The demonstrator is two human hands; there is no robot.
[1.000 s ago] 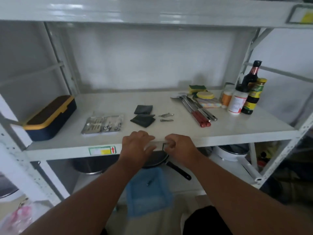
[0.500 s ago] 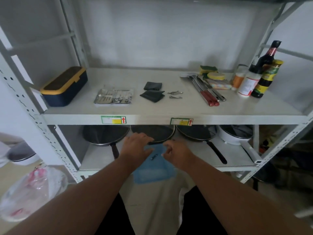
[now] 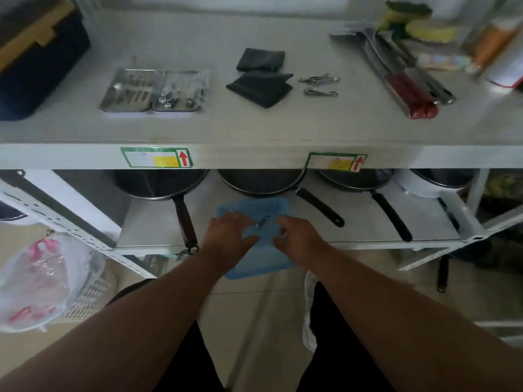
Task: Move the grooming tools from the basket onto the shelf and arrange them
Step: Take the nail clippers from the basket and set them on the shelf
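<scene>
A single head-worn camera is looking forward and steeply down from above the person's forearms. It is sitting close to the shelf [image 3: 254,131], whose top surface is filling the upper third of the frame beyond the hands. The left hand [image 3: 229,239] and right hand [image 3: 297,239] are lying near mid-frame over the basket [image 3: 254,258], with the floor below them. The wide lens is bending the frame's edges. No second view is sharing the scene.

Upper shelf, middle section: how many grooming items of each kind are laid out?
Open metal tool case: 1
Dark pouches: 2
Nail clippers: 2
Total: 5
</scene>
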